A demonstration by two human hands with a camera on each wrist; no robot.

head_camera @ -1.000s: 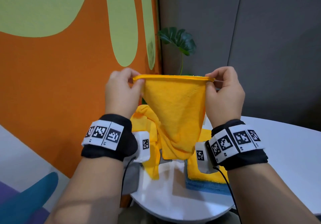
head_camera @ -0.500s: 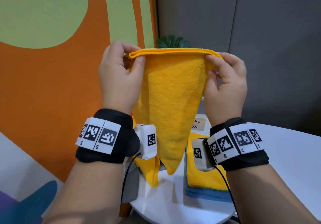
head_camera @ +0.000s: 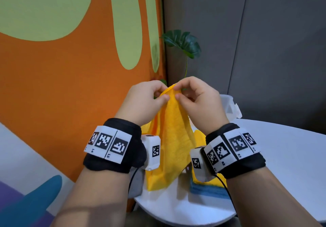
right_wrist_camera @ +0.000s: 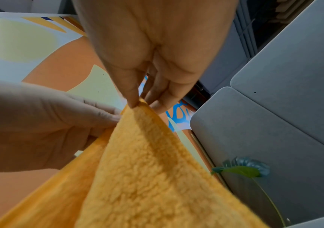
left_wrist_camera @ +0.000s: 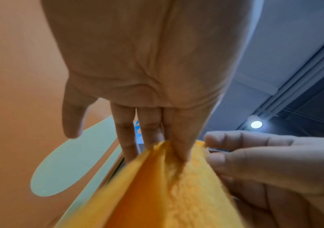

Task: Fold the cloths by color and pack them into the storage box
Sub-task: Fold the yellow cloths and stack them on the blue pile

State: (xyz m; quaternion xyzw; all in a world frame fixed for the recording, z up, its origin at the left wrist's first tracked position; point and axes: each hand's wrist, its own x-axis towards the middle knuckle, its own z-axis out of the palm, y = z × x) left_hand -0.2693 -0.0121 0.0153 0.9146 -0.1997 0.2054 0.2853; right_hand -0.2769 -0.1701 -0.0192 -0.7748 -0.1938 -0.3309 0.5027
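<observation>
A yellow fleece cloth (head_camera: 172, 138) hangs in the air above the white round table (head_camera: 176, 207), folded in half lengthwise. My left hand (head_camera: 159, 94) pinches one top corner and my right hand (head_camera: 179, 92) pinches the other, the two corners brought together. The left wrist view shows my left fingertips (left_wrist_camera: 180, 154) pressed into the cloth (left_wrist_camera: 173, 192). In the right wrist view my right fingertips (right_wrist_camera: 135, 103) nip the cloth's hem (right_wrist_camera: 141, 162). Folded yellow cloths lie on a blue cloth (head_camera: 208, 189) on the table. The white storage box (head_camera: 229, 105) stands behind my right hand, mostly hidden.
An orange and green wall (head_camera: 61, 68) stands close on the left. Grey panels (head_camera: 264, 50) and a green plant (head_camera: 183, 45) are behind the table. More yellow cloth (head_camera: 145, 128) lies bunched under my left wrist. The table stretches away to the right.
My hands have come together, bringing the cloth's two top corners to meet, and have dropped lower. The cloth, spread wide before, now hangs folded in half.
</observation>
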